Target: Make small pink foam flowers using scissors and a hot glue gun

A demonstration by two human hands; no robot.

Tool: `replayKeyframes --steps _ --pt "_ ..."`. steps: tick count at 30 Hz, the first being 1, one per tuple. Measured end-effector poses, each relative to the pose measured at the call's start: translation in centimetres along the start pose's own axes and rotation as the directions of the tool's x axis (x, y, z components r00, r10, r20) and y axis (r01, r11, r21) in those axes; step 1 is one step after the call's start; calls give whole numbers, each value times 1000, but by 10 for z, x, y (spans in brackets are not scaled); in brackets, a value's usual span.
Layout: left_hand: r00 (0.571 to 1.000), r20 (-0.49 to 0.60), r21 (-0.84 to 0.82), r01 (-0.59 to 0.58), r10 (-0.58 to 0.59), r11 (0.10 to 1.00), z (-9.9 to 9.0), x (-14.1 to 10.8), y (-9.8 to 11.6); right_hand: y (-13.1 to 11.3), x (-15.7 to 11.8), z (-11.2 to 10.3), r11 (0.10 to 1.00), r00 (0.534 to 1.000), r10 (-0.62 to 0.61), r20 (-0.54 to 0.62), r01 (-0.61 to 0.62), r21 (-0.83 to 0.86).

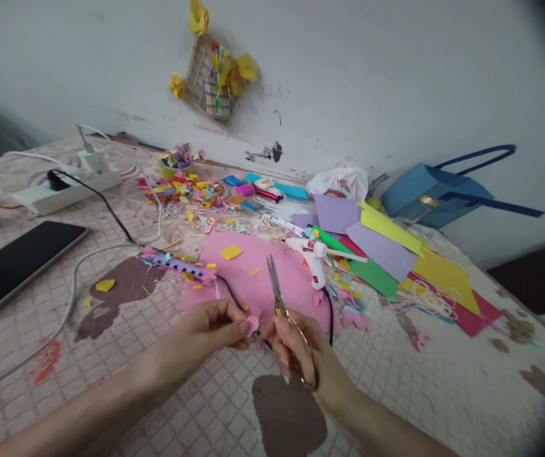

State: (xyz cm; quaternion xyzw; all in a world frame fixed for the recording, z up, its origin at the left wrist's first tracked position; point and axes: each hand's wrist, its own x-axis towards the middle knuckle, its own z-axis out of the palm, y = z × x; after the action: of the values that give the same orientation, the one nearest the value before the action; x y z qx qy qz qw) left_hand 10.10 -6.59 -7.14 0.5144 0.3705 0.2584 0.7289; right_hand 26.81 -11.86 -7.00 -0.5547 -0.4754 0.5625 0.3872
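Observation:
Between the thumb and fingers of my left hand point(218, 327) is a small pink paper piece point(252, 325). My right hand point(305, 352) grips a pair of scissors point(276, 289) with gold handles, the blades pointing up and away from me. Both hands are close together over the near edge of a pink sheet point(272, 254). A white glue gun point(313, 257) lies at the sheet's right side with its black cord running toward me. On the left part of the sheet rests a purple paper strip point(181, 265) with dark dots and pink ends.
A phone point(25, 266) and a white power strip point(70, 187) with cables lie on the left. Paper scraps point(181, 190) pile up at the back. Coloured sheets point(387, 244), white string point(425, 299) and a blue bag point(437, 193) occupy the right. A yellow-flowered decoration point(215, 82) hangs on the wall.

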Motion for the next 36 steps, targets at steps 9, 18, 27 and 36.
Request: replayKeyframes --steps 9,18,27,36 --pt "998 54 -195 23 -13 980 -3 1 1 10 -26 -21 980 970 132 205 -97 -173" --pt "999 47 -222 30 -20 975 -2 1 -1 22 -25 -22 984 961 128 247 -92 -152" --pt "1000 24 -259 23 -17 966 1 1 1 13 -24 -16 974 960 195 203 -164 -156" --pt "1000 8 -271 11 -9 962 0 3 -2 10 -22 -15 971 960 203 194 -173 -162"
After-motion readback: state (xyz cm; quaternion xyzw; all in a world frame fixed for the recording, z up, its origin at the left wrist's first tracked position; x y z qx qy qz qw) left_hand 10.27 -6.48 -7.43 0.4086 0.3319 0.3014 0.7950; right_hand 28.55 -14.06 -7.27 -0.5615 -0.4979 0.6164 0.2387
